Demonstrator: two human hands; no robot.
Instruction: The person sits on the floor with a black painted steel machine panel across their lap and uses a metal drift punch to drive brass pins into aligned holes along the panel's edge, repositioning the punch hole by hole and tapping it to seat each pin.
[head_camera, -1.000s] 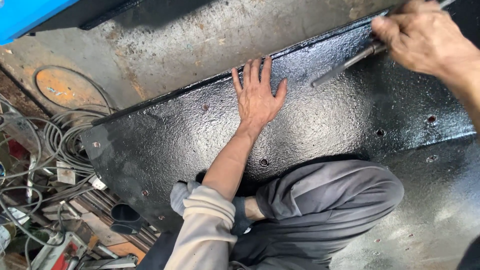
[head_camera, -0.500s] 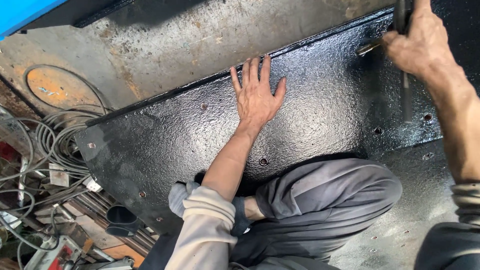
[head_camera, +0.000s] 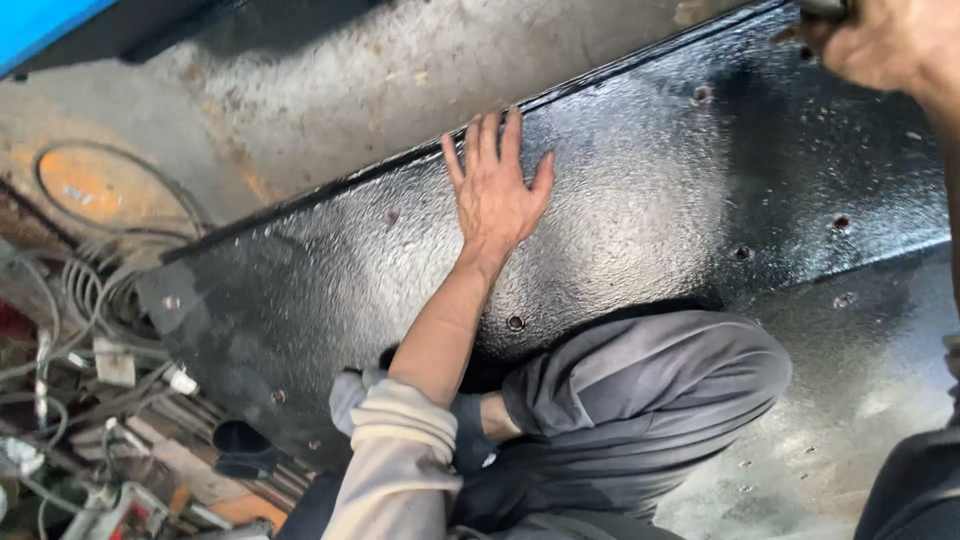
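Note:
My left hand (head_camera: 497, 190) lies flat with spread fingers on a large glossy black metal plate (head_camera: 640, 200) that runs diagonally across the view. It holds nothing. My right hand (head_camera: 885, 42) is at the top right corner, above the plate's far edge. Its fingers are closed around a grey metal tool (head_camera: 826, 8), of which only a short stub shows at the frame's top edge. Several small round holes (head_camera: 515, 322) dot the plate.
My bent knee in grey trousers (head_camera: 650, 400) rests against the plate's near edge. Coiled cables (head_camera: 85, 290), scrap and a round rusty disc (head_camera: 90, 190) lie at the left. A stained concrete floor (head_camera: 400, 70) is beyond the plate, with a blue object (head_camera: 40, 25) at the top left.
My right hand has moved up to the top edge, and the metal tool has gone almost out of view. My left hand has stayed flat on the plate.

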